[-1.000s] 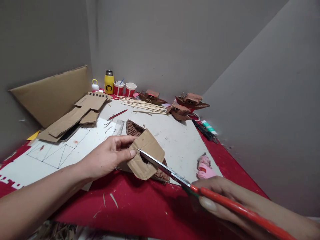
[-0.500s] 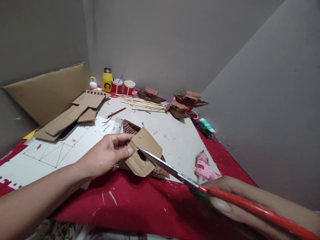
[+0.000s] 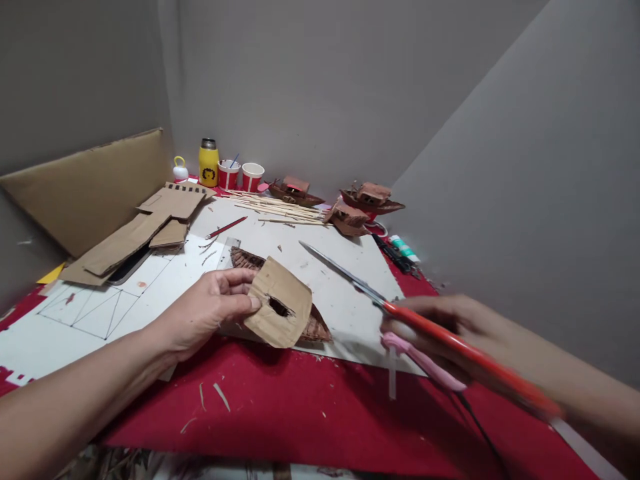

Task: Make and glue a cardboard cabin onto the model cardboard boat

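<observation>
My left hand [image 3: 210, 310] pinches a curved brown cardboard piece [image 3: 278, 301] that has a small dark hole near its middle. It holds the piece just above a brown ribbed model boat hull [image 3: 311, 328] lying on the white sheet [image 3: 345, 293]. My right hand [image 3: 450, 330] grips orange-handled scissors [image 3: 380, 303], their blades raised and pointing up-left, apart from the cardboard. A pink glue gun [image 3: 425, 363] lies under the right hand, blurred.
Cardboard offcuts [image 3: 145, 230] lie at the left, with a large cardboard sheet [image 3: 80, 193] against the wall. A yellow flask [image 3: 208, 163], two red cups [image 3: 239, 176], wooden sticks [image 3: 275, 205], a red pencil [image 3: 225, 228] and finished model boats [image 3: 357, 203] stand at the back.
The scissor blades have pulled out of the hole in the cardboard and swung up and to the right. My left hand keeps hold of the cardboard piece.
</observation>
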The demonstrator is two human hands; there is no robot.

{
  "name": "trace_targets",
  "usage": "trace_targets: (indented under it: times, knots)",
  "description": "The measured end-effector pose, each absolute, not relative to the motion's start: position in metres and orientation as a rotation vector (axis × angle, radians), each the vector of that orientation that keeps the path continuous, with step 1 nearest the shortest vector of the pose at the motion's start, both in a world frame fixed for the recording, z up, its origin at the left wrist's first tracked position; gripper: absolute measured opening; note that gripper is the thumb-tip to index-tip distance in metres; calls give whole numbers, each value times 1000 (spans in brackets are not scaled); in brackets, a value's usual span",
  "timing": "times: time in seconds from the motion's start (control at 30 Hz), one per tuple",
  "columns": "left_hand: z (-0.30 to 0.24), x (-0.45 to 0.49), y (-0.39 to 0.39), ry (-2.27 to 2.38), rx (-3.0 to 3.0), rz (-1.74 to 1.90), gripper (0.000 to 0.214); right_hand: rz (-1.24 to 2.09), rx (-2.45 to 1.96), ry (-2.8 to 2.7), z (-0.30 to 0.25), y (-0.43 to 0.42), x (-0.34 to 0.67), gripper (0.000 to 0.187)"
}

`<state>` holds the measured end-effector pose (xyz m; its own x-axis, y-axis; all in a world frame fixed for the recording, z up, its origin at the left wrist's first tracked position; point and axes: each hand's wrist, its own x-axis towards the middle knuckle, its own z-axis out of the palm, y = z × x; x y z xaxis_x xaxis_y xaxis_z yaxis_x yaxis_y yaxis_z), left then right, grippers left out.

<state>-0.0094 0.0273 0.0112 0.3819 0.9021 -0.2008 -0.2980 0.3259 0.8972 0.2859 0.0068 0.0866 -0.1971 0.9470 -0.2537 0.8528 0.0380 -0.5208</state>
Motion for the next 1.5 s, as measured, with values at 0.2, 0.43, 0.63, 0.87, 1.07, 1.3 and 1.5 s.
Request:
trace_targets:
  times: [0.2, 0.43, 0.63, 0.87, 1.07, 1.3, 1.5]
  knots:
    - [9, -11, 26, 848, 927, 871, 33, 145, -2047, -2449, 66, 76, 268, 48]
    - [9, -10, 22, 888, 966, 874, 32, 13, -1949, -2488, 24, 125, 258, 36]
    - [7, -6, 18, 909, 907, 870, 33, 66, -1682, -2416, 31, 117, 262, 20]
    - [8, 1, 9, 928, 886, 793, 29, 1082, -1349, -1914, 58, 20, 225, 28]
    - [8, 11, -5, 970, 973, 864, 19, 1233, -1357, -1874, 44, -13, 208, 21]
    - [1, 26, -31, 1030, 910, 957, 21, 682, -1106, -2073, 22, -25, 212, 23]
    - [-6, 39, -41, 1007, 831, 1068, 27, 470, -1028, -2204, 10, -36, 218, 27]
